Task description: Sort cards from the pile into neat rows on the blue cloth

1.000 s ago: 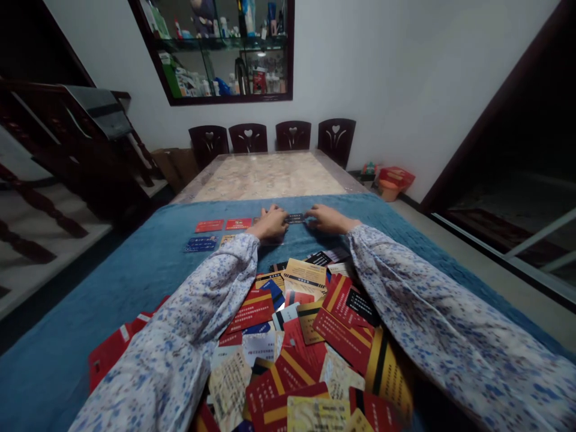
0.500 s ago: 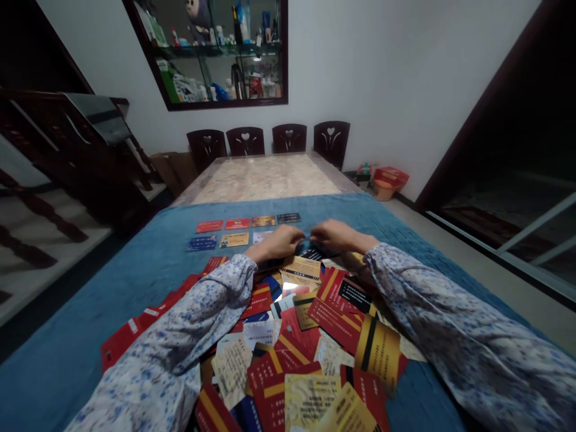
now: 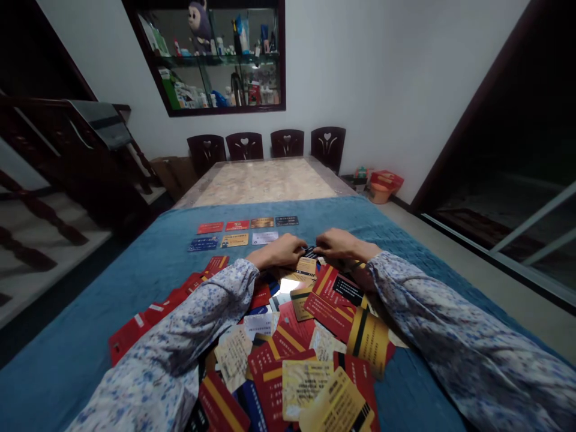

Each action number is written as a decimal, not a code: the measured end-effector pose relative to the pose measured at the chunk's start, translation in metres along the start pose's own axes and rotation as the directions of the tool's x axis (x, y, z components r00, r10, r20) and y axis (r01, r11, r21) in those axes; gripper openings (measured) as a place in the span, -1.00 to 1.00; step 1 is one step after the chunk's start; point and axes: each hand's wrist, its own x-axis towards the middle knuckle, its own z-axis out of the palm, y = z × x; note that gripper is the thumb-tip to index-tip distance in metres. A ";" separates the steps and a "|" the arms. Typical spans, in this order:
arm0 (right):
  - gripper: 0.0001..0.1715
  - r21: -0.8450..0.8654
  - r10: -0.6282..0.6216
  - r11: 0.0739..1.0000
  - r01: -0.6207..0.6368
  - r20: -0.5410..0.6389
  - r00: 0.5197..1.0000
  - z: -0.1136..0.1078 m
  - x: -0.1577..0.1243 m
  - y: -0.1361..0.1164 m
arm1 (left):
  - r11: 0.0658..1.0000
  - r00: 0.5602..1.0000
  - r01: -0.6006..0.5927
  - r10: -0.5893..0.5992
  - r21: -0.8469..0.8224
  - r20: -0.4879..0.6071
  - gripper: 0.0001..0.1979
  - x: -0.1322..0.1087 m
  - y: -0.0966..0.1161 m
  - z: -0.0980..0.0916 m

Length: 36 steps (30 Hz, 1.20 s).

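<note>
My left hand (image 3: pixel 279 251) and my right hand (image 3: pixel 341 245) meet at the far edge of a heap of cards. Both have their fingers closed in a pinch, at either side of a black card (image 3: pixel 309 252) with pale print. Closest to the fingers lies a gold card (image 3: pixel 302 268). Red, gold, blue and black cards overlap in the heap between my forearms, among them a red card (image 3: pixel 329 317) and a yellow patterned card (image 3: pixel 306 387). Beyond my left hand, a white card (image 3: pixel 265 238) ends a short row. My fingertips partly cover the black card.
Separate cards lie in two rows on the blue cloth (image 3: pixel 148 258), including a red card (image 3: pixel 210 228) and a dark card (image 3: pixel 287 221). Overlapping red cards (image 3: pixel 128 339) run along my left forearm. Dark chairs (image 3: pixel 288 143) stand behind the stone tabletop (image 3: pixel 270 180).
My hands were blurred over the heap's far edge; now they are steadier, with fingertips at the black card. The white card in the row shows fully. The view has shifted slightly.
</note>
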 end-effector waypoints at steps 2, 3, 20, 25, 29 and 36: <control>-0.57 0.002 -0.011 1.000 0.011 -0.023 1.000 0.002 0.000 0.001 | 1.000 1.000 -0.009 0.009 0.007 -0.019 -0.73 -0.002 -0.001 0.001; -0.57 0.005 -0.019 1.000 0.019 -0.043 0.999 0.004 0.000 0.002 | 1.000 0.999 -0.022 0.022 0.011 -0.038 -0.74 -0.003 -0.002 0.001; -0.71 0.010 -0.052 0.999 0.053 -0.060 0.997 0.000 -0.013 -0.001 | 0.988 0.992 -0.124 0.120 -0.091 -0.046 -0.83 -0.047 0.008 -0.007; -0.71 -0.075 -0.051 0.996 0.052 0.027 0.998 -0.012 -0.015 -0.008 | 0.988 0.994 -0.111 0.112 -0.110 -0.004 -0.88 -0.051 0.016 -0.012; -0.71 -0.097 0.004 0.995 -0.002 0.019 1.000 -0.025 -0.022 -0.015 | 0.992 0.996 -0.083 0.086 -0.090 0.028 -0.86 -0.053 0.021 -0.017; -0.69 0.116 -0.171 0.973 0.201 -0.225 0.959 -0.023 -0.034 -0.026 | 0.986 0.992 -0.123 0.120 -0.114 -0.038 -0.84 -0.054 0.018 -0.014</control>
